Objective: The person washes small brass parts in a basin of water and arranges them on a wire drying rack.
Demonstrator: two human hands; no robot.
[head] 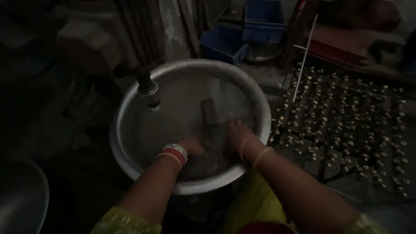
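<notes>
Both my hands are down in a large round metal basin (pixel 130 112) holding water. My left hand (pixel 190 145), with red and white bangles at the wrist, is under the water near the basin's front. My right hand (pixel 236 132), with thin bangles, is also submerged just to its right. The water and dim light hide the fingers, so I cannot tell what they hold. A dark rectangular block (pixel 209 112) lies in the water just beyond my hands. A tap (pixel 148 89) hangs over the basin's left side.
To the right, several small brass fittings (pixel 346 125) lie in rows on a dark surface. Blue plastic crates (pixel 242 30) stand at the back. A white rod (pixel 305 56) leans at the back right. Another metal vessel (pixel 21 199) sits at the lower left.
</notes>
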